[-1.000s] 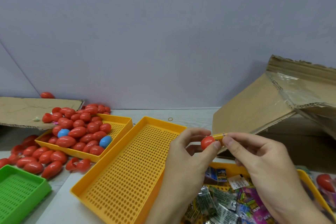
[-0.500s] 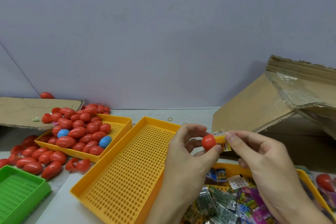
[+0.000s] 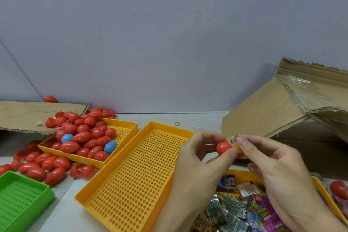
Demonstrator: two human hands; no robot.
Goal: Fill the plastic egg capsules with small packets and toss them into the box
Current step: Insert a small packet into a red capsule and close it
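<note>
Packet going into egg half, mouth facing the right fingers

Left hand (image 3: 199, 158) pinches a red egg half (image 3: 224, 147) between thumb and fingertips; its open end seems to point toward the right hand (image 3: 271, 164), which pinches a folded packet (image 3: 234, 140) touching that end. Packet's long axis lies roughly in line with the egg's, fingertip to fingertip. Judged: push runs leftward into the cup, left hand bracing. Box (image 3: 282, 118) sits beyond the right fingers, nearer that hand for the toss
</note>
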